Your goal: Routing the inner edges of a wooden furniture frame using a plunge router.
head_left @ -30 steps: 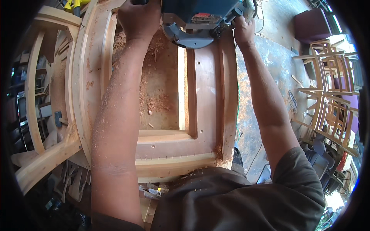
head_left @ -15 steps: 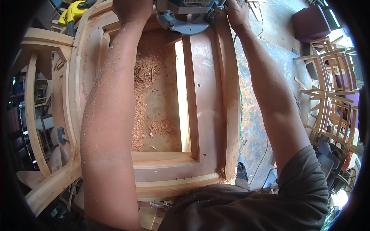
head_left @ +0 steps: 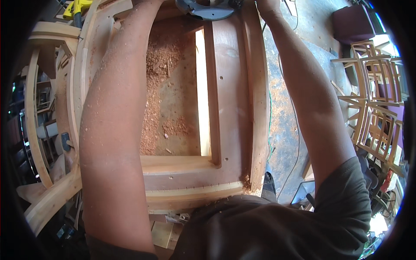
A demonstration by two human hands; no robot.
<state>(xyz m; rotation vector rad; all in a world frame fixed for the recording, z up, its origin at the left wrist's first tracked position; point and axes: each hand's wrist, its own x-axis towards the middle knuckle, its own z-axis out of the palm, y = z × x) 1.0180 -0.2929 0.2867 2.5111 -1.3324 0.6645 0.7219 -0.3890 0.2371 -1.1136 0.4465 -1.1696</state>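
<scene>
Up ahead, tool base (head_left: 207,14) lies crosswise, curve nearward

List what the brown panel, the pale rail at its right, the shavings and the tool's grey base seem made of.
Brown panel: likely smooth plywood or wood; faint grain, sheen.
Pale rail: apparently bare wood, grain showing.
Shavings: likely wood, tan flakes.
Grey base: metal or hard plastic; smooth sheen fits both.

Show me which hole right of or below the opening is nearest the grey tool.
The upper hole on the right strip; the corner hole and bottom hole lie farther.
</scene>
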